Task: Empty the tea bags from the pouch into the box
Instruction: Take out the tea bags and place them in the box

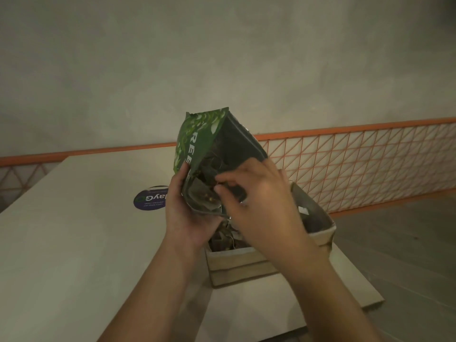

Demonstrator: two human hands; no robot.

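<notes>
We've got the green pouch [197,149] upended over the cardboard box [237,265] on the table [74,243], our left hand [187,215] gripping its lower edge. Our right hand [256,201] curls its fingers into the mouth, pinching at a tea bag [202,196] (others already lie in the box).

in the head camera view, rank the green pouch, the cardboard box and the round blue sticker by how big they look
1. Box and pouch look alike in size; hands hide part of each, so no ranking between them.
2. Sticker, plainly smallest.
</notes>
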